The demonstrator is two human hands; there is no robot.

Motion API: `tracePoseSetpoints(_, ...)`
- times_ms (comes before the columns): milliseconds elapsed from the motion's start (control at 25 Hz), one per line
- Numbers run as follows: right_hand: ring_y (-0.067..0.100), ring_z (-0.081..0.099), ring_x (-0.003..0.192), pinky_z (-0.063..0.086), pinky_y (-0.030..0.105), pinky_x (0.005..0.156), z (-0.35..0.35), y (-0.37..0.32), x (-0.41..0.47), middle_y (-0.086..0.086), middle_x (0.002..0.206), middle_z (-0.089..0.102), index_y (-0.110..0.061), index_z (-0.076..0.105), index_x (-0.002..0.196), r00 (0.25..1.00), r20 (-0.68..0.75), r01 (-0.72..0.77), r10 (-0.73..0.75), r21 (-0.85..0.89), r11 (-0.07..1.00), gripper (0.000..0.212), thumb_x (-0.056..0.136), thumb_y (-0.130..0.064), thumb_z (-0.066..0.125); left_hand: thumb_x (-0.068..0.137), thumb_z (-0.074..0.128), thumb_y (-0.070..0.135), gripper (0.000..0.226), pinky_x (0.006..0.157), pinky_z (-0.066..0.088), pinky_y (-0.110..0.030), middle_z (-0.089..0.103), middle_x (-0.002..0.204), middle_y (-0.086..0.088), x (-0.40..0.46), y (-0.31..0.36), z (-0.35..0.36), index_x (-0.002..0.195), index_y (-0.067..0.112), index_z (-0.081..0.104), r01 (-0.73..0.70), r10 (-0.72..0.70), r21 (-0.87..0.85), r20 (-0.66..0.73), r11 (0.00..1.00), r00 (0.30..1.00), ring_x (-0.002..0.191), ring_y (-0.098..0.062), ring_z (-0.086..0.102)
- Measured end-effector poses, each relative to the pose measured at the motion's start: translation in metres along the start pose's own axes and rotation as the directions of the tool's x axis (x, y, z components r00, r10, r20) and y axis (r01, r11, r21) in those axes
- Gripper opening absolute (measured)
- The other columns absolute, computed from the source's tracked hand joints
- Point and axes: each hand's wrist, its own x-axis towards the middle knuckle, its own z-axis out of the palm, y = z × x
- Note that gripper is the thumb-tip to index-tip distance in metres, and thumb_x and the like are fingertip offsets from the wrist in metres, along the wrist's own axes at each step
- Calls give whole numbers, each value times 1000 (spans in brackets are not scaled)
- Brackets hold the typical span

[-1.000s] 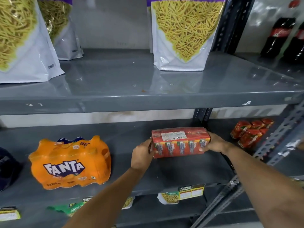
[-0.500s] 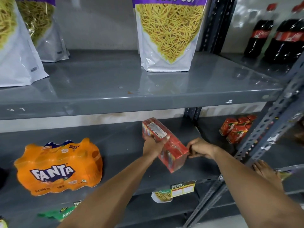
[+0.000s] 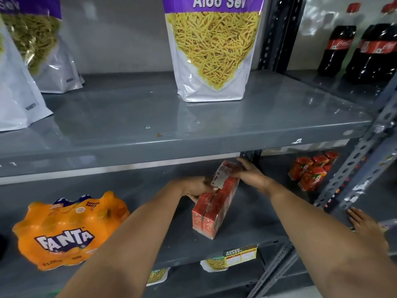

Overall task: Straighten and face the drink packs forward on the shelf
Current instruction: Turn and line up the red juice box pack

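Observation:
A red shrink-wrapped pack of juice cartons stands on the grey middle shelf, its narrow end turned toward me and its length running back to the right. My left hand grips its left side near the top. My right hand holds its far top end, by the white label. An orange Fanta bottle pack lies at the shelf's left with its logo facing front, slightly tilted. More red juice cartons sit in the neighbouring bay to the right.
The upper shelf carries Aloo Sev pouches and other snack bags. Cola bottles stand at the upper right. A slotted metal upright divides the bays. Price tags hang on the shelf edge. A bare foot shows at the right.
The red pack was broadside to me one second ago. Both hands have swung it round, so its narrow end now points forward, and it now rests on the shelf.

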Motion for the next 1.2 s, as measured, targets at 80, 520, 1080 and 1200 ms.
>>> tracePoseSetpoints(80, 11, 61, 105, 48, 23, 87, 5, 8, -1, 4, 133, 59, -22, 45, 141, 999, -46, 14, -10, 76, 997, 84, 69, -34, 86, 87, 51, 57, 43, 78, 57, -35, 64, 113, 8, -4, -6, 1, 125, 38, 49, -26, 46, 173, -114, 985, 992, 100, -16, 64)
tracePoseSetpoints(520, 7, 67, 84, 50, 15, 65, 10, 25, -44, -1, 106, 69, -26, 61, 109, 946, -325, 49, -16, 95, 994, 49, 69, -33, 86, 89, 54, 54, 46, 96, 53, -38, 71, 113, -3, -56, -53, 23, 121, 20, 54, 105, -175, -317, -200, 943, 964, 107, -17, 65)
tracePoseSetpoints(1080, 17, 63, 95, 49, 28, 75, 3, 42, -109, 4, 113, 63, -33, 49, 94, 907, -415, -64, 69, 26, 998, 44, 69, -44, 84, 97, 44, 41, 25, 67, 49, -23, 74, 67, 9, -44, -53, 59, 85, 27, 61, -6, -81, -327, -253, 945, 964, 70, -6, 70)
tracePoseSetpoints(1200, 19, 62, 97, 49, 30, 78, 4, 41, -114, 5, 116, 61, -31, 50, 99, 904, -420, -86, 84, 15, 996, 46, 70, -46, 82, 97, 43, 41, 22, 63, 49, -20, 75, 65, 13, -45, -54, 61, 89, 29, 59, -14, -72, -320, -255, 947, 964, 63, -1, 71)
